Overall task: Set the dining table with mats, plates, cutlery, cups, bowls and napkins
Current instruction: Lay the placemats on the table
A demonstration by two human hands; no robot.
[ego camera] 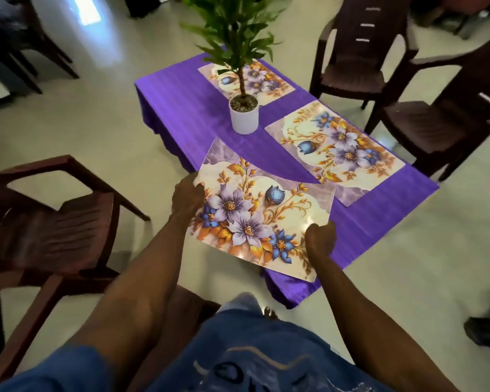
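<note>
I hold a floral place mat (255,210) with purple and blue flowers above the near left part of the purple-clothed table (187,108). My left hand (188,197) grips the mat's left edge. My right hand (320,239) grips its near right edge. The mat's near end overhangs the table's corner. Two matching mats lie flat on the cloth: one on the right side (335,149), one at the far end (249,79), partly hidden behind the plant.
A white pot with a green plant (244,114) stands mid-table. Dark brown plastic chairs stand around: one at the left (46,222), two at the right (436,123) and far right (357,58). Pale tiled floor surrounds the table.
</note>
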